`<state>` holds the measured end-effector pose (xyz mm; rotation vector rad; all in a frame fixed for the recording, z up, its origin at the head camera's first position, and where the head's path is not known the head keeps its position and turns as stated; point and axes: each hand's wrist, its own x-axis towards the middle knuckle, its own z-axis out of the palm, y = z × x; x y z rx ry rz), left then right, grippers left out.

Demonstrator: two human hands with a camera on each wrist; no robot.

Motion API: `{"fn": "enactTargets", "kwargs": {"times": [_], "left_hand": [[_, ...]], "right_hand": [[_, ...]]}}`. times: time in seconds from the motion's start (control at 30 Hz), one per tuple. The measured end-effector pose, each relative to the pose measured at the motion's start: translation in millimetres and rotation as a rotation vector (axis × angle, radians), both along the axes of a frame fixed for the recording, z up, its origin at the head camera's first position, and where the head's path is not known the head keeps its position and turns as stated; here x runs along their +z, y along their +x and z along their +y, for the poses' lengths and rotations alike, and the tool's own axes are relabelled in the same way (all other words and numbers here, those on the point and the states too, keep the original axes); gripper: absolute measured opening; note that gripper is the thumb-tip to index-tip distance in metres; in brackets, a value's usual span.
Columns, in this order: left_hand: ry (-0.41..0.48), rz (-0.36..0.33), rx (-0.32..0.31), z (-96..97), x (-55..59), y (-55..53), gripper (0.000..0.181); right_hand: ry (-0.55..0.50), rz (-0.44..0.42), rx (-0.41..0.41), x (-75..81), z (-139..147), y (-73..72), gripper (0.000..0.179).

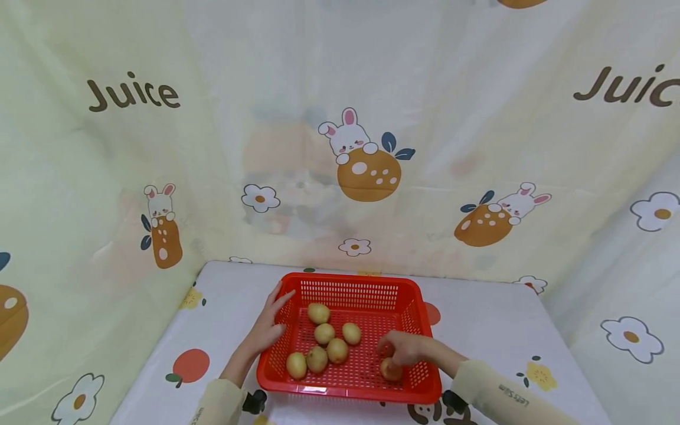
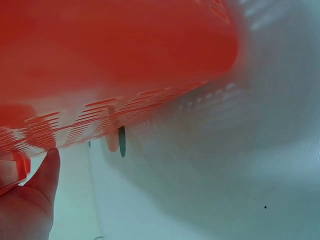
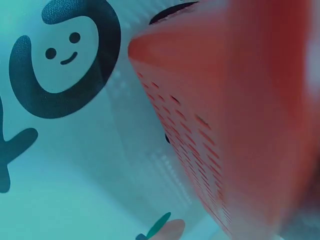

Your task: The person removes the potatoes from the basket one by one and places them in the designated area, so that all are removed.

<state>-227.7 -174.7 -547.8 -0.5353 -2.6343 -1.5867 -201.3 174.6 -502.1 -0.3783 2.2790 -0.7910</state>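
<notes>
A red plastic basket (image 1: 345,391) with slotted walls stands on the table. My left hand (image 1: 265,327) grips its left rim, with some fingers reaching over the edge. In the left wrist view, one finger (image 2: 48,172) lies along the outside of the basket wall (image 2: 125,60). Inside the basket, at its right end, my right hand (image 1: 406,348) holds a potato (image 1: 391,370) from above, fingertips bent down around it. Several other potatoes (image 1: 337,350) lie in the left half of the basket. The basket wall (image 3: 200,100) hides the right hand's grasp in the right wrist view.
The table wears a white cloth (image 1: 212,307) printed with fruit and flowers. Behind and at both sides hangs a pale curtain (image 1: 297,71) with rabbit and fruit prints. Dark wrist bands (image 1: 255,401) sit near the basket's front corners.
</notes>
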Motion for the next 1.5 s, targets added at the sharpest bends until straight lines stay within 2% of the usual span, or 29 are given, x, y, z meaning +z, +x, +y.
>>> {"fn": "enactTargets", "kwargs": {"times": [0.33,0.67,0.97,1.03,1.17,1.23,1.4,1.5], "left_hand": [[0.048,0.001,0.001,0.8,-0.3,2.1,0.075],[0.029,-0.017,0.005,1.1,-1.2,1.1,0.073],[0.020,-0.013,0.028,2.0,-0.5,1.2,0.072],[0.031,-0.019,0.030,4.3,7.0,5.3,0.071],[0.036,-0.034,0.021,9.9,31.5,18.1,0.067],[0.040,-0.035,0.015,8.2,27.7,15.4,0.068],[0.041,-0.033,0.022,1.0,-2.6,-0.6,0.072],[0.022,-0.033,0.026,1.0,-2.3,0.0,0.072]], "right_hand": [[-0.067,0.072,0.047,-7.6,2.2,0.7,0.039],[-0.106,0.077,0.035,-9.8,6.0,0.8,0.039],[-0.124,0.126,0.026,1.8,9.9,1.4,0.040],[-0.142,0.136,0.013,7.3,12.0,1.2,0.041],[-0.184,0.146,-0.016,20.0,16.6,-1.1,0.043],[-0.197,0.145,-0.039,26.7,19.1,-3.6,0.043],[-0.258,0.136,-0.101,40.9,28.2,-13.2,0.043],[-0.306,0.135,-0.125,49.5,35.6,-18.3,0.043]]}}
